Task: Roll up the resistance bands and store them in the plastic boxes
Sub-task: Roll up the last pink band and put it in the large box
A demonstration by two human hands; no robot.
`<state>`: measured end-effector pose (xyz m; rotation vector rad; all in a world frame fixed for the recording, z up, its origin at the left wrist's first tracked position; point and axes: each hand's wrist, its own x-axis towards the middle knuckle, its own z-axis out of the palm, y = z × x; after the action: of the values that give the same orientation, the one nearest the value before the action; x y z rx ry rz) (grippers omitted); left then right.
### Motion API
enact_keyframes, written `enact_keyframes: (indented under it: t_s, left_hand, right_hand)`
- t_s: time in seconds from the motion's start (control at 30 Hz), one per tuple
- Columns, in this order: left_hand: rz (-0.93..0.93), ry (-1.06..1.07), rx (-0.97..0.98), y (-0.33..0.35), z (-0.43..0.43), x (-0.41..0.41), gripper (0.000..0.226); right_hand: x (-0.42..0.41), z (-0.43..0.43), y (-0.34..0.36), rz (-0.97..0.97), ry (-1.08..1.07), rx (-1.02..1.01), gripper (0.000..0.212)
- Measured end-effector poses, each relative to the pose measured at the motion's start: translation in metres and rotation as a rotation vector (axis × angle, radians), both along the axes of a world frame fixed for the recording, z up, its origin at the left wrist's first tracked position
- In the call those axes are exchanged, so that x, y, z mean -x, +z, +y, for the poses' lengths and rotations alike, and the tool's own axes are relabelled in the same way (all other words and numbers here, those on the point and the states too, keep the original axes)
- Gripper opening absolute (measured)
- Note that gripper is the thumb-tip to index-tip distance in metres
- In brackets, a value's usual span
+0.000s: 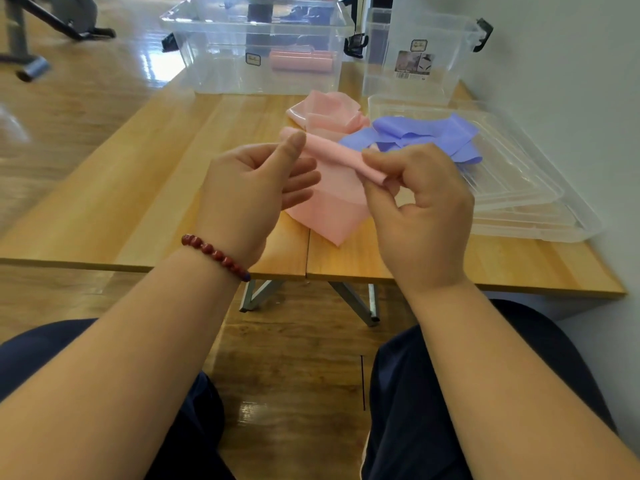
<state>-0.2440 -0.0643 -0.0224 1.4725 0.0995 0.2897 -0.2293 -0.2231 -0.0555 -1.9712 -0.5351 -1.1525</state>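
Observation:
A pink resistance band (332, 188) is held above the wooden table (138, 209), its near end rolled into a small tube and its tail trailing back to a crumpled pink heap. My right hand (419, 209) pinches the right end of the roll between thumb and fingers. My left hand (252, 188) holds the left end, thumb on top and fingers underneath. A purple band (426, 133) lies loose behind my right hand. A rolled pink band (303, 60) lies inside the wide clear box (221, 77) at the back.
A taller clear box (412, 84) with black latches stands at the back right by the wall. Two clear lids (519, 195) lie stacked on the right of the table, under part of the purple band. Exercise equipment stands on the floor at far left.

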Motion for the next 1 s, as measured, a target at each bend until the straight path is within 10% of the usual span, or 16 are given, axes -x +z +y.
enact_keyframes:
  t_s: [0.4,0.8,1.0]
  left_hand:
    - [0.114,-0.143,0.488,0.006,-0.009,-0.001,0.021]
    - [0.047,-0.320,-0.459,0.012,0.024,-0.009,0.026]
    - [-0.039,-0.280,-0.731,0.024,0.030,-0.012,0.022]
  right_hand:
    - [0.006,0.010,-0.007,-0.050,0.162,0.254,0.019]
    - [-0.014,-0.008,0.021,0.671,0.449,-0.240,0.048]
    - [-0.021,-0.013,0.032,0.641,0.388,-0.192,0.024]
